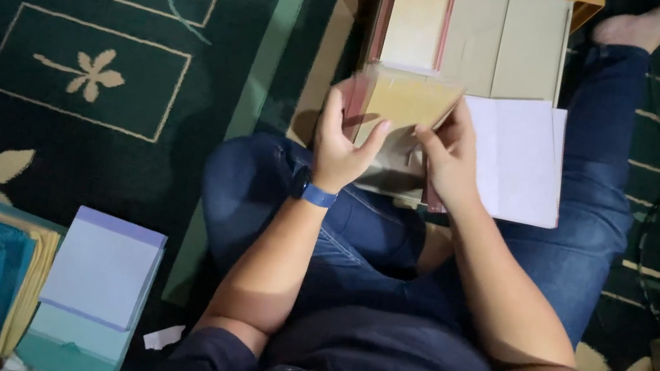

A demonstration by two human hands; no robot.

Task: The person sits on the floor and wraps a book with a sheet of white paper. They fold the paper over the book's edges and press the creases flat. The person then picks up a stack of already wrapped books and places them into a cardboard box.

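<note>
Dark green carpet (pixel 92 141) underneath; two hands up front, left hand (pixel 340 148) and right hand (pixel 449 160), both clamped on one tan booklet (pixel 408 101) above the lap. One open cardboard box (pixel 504 41) holds upright booklets beyond.

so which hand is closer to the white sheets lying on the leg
Right. The right hand is touching the left edge of the white sheets; the left hand grips the tan folded card further left, apart from them.
</note>
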